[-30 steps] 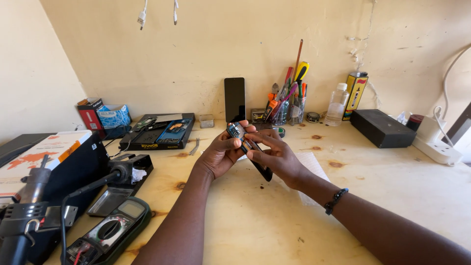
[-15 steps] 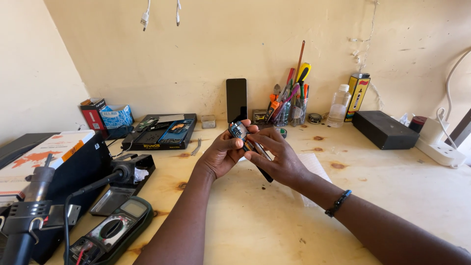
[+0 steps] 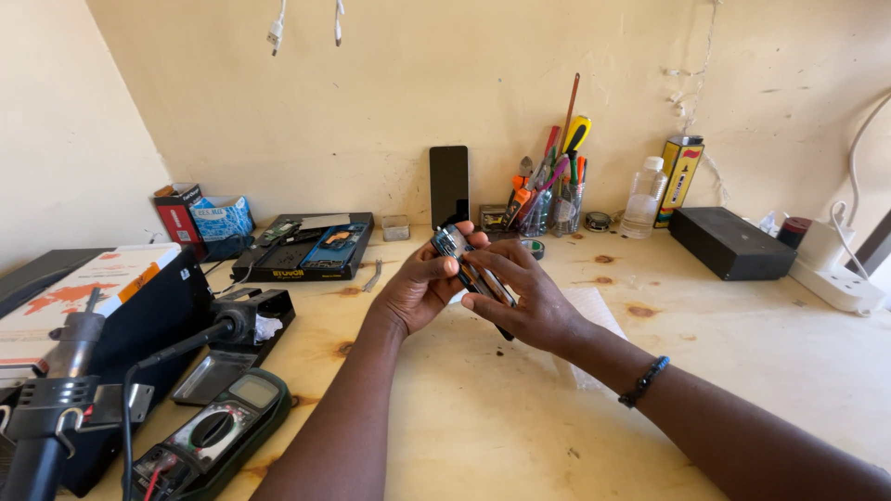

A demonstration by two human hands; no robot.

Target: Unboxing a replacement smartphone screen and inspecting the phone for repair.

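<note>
Left hand: your left hand (image 3: pixel 422 288) is curled under and around the top end of an opened smartphone (image 3: pixel 471 274), thumb on the near edge. That closed grip steadies the phone in the air while the other hand works on it.
Right hand: your right hand (image 3: pixel 524 299) lies over the lower half of the phone, fingers bent and pressing along its exposed inside. It is partly closed on the body; whether it pinches a small part I cannot tell.
Phone: it is tilted, camera end up and away from you, and held above the wooden bench (image 3: pixel 483 417), not resting on it. Holding it there keeps the open side turned to your eyes.
Under the hands: a white sheet (image 3: pixel 594 320) lies on the bench just beneath your right wrist, which wears a dark bead bracelet (image 3: pixel 644 381).
Left of you: a multimeter (image 3: pixel 215 434), a soldering iron in its stand (image 3: pixel 200 336) and a hot-air tool (image 3: pixel 51 399) sit near your left elbow, within reach.
Back of bench: a black tray of phone parts (image 3: pixel 306 249), a second dark phone leaning upright on the wall (image 3: pixel 449 184), a jar of screwdrivers and pliers (image 3: pixel 555 190), a clear bottle (image 3: pixel 642 198) and a black box (image 3: pixel 731 243).
Change: compared with half a second ago, the phone and both hands sit almost where they were; your right fingers lie a little flatter along the phone.
</note>
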